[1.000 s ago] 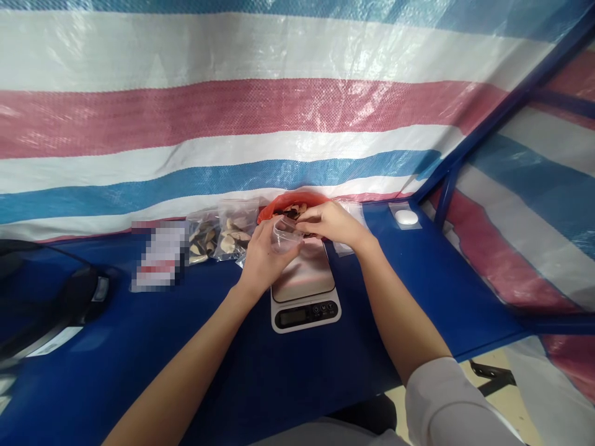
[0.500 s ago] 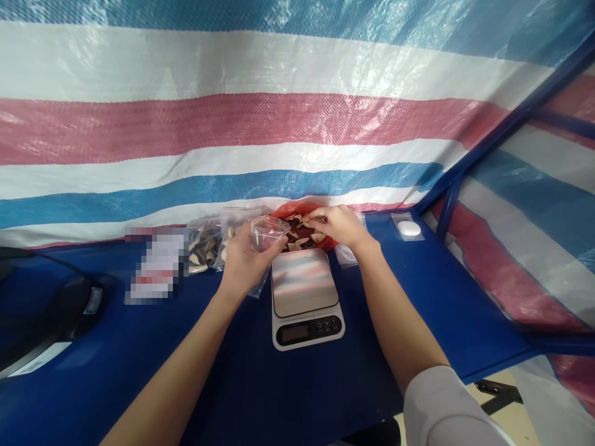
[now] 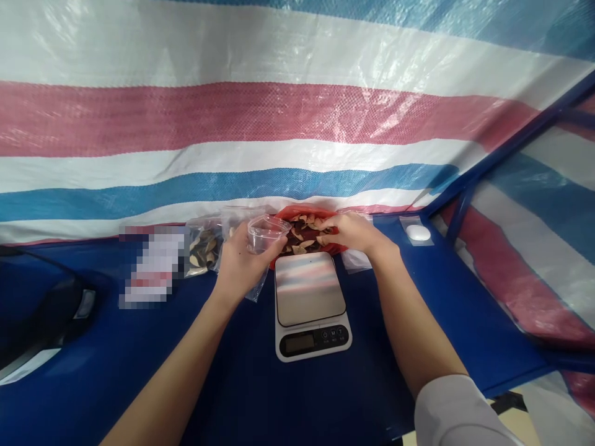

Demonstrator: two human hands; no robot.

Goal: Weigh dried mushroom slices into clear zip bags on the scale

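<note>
Seen in head view, with clock directions taken from the digital scale (image 3: 310,297), which is sitting on the blue worktop (image 3: 288,402). At 10 o'clock the left hand (image 3: 239,263) is pinching a clear zip bag (image 3: 266,232), thumb and fingers closing on its side, while the bag's mouth is gaping upward. At 12 o'clock, just beyond the scale, an open red plastic bag (image 3: 302,209) is holding dried slices (image 3: 304,240), pale and dark brown. At 1 o'clock the right hand (image 3: 356,232) is reaching among these slices with bent fingers; whether it is gripping one cannot be told. A filled clear bag (image 3: 203,253) is standing at 10 o'clock, beyond the left hand. At 2 o'clock a white oval object (image 3: 418,233) is lying on a small clear sachet (image 3: 424,240). Striped sheeting (image 3: 232,111) is hanging behind.
</note>
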